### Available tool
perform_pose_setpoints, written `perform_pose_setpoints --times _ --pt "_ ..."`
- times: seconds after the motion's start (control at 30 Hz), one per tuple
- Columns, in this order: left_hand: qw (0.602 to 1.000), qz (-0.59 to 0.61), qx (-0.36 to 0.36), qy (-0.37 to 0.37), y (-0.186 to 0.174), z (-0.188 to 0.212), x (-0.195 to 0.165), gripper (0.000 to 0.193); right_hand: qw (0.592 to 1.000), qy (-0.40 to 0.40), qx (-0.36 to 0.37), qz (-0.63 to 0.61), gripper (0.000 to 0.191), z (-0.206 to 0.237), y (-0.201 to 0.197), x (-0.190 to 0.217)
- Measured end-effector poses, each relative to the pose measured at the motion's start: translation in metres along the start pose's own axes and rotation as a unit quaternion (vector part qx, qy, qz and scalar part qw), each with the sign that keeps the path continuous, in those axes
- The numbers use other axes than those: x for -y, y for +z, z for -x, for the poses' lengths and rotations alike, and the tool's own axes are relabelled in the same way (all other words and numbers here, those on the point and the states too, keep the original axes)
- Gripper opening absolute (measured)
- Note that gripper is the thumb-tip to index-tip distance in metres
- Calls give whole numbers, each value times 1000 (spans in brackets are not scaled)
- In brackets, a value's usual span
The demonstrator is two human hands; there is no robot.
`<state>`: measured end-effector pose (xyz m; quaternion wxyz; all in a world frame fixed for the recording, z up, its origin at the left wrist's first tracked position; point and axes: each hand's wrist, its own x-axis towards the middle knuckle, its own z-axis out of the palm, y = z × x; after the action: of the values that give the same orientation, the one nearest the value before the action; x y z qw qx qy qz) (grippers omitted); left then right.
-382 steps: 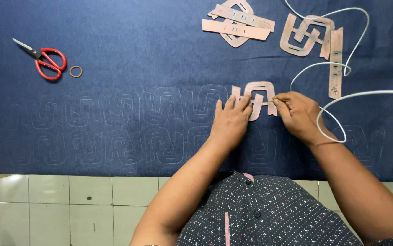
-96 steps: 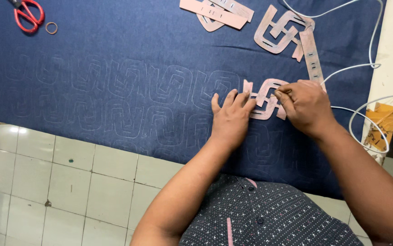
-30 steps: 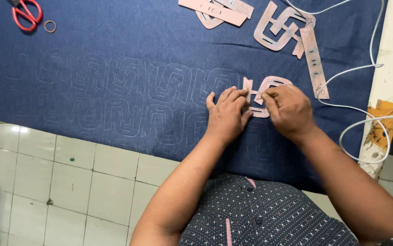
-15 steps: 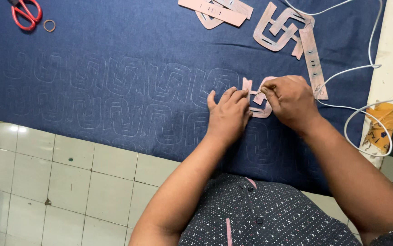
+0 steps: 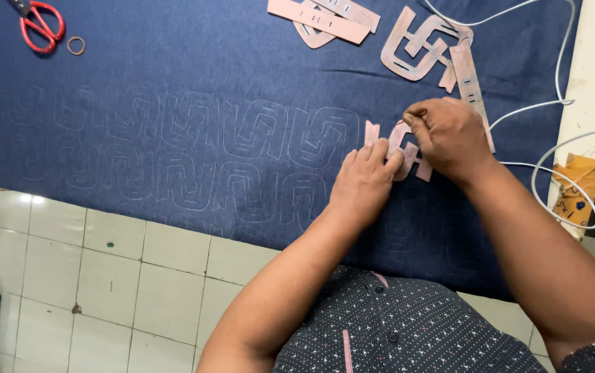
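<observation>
Flat on the dark blue fabric (image 5: 173, 90) lay a pink cut-out template (image 5: 404, 146), sitting at the right end of a row of faint traced outlines (image 5: 194, 131). The left hand (image 5: 366, 181) pressed down on it with fingers extended and close together, gripping nothing. The right hand (image 5: 451, 136) was curled just above the template's upper edge, fingertips pinched on a thin marking tool (image 5: 415, 115) that was mostly hidden. More pink templates (image 5: 422, 48) lay higher up, red-handled scissors (image 5: 41, 24) and a small ring (image 5: 75, 45) sat at the far left, and a white cord (image 5: 560, 90) looped along the right.
</observation>
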<state>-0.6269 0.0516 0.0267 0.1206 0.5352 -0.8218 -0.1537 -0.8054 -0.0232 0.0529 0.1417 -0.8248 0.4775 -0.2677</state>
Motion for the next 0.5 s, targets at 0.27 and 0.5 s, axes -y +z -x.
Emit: perform_pose_setpoints --times 0.27,0.5 --pt "999 -44 10 5 4 -10 -8 32 999 1 -23 42 9 9 -11 -9" --pt "998 -44 44 18 -6 -9 -11 46 997 33 -10 75 9 46 -32 -6"
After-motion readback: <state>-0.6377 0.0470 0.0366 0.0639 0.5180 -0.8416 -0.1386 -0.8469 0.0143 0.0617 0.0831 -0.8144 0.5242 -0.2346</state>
